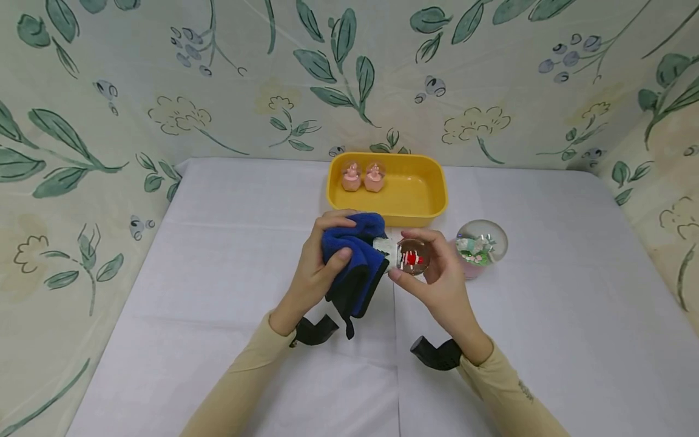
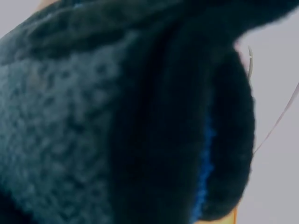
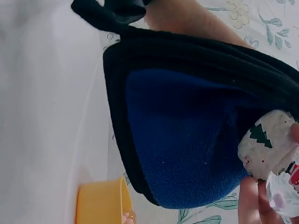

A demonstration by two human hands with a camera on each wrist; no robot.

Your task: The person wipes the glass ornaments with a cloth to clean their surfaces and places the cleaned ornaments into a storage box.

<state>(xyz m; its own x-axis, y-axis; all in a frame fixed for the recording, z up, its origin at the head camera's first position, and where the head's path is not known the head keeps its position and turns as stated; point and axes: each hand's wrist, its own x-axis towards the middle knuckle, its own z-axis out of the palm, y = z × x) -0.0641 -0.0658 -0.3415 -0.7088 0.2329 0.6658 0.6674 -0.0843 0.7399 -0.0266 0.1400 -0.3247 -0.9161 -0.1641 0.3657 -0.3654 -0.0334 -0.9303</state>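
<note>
My left hand (image 1: 322,255) grips a blue cloth (image 1: 355,243) with a black border and a hanging loop. The cloth lies against the white base of a small snow globe (image 1: 413,257), which has a red figure inside. My right hand (image 1: 445,279) holds that globe on its side between thumb and fingers, the dome toward my right palm. In the right wrist view the white base (image 3: 266,142) shows a dark green tree, pressed into the cloth (image 3: 187,135). Dark folds of cloth (image 2: 154,112) fill most of the left wrist view and hide the left fingers.
Behind the hands stands a yellow tray (image 1: 420,220) holding two small pink globe figurines (image 1: 374,178) at its left end. A larger snow globe (image 1: 480,246) with a pink base stands just right of my right hand. A white cloth (image 1: 562,291) covers the table, with a flowered curtain behind.
</note>
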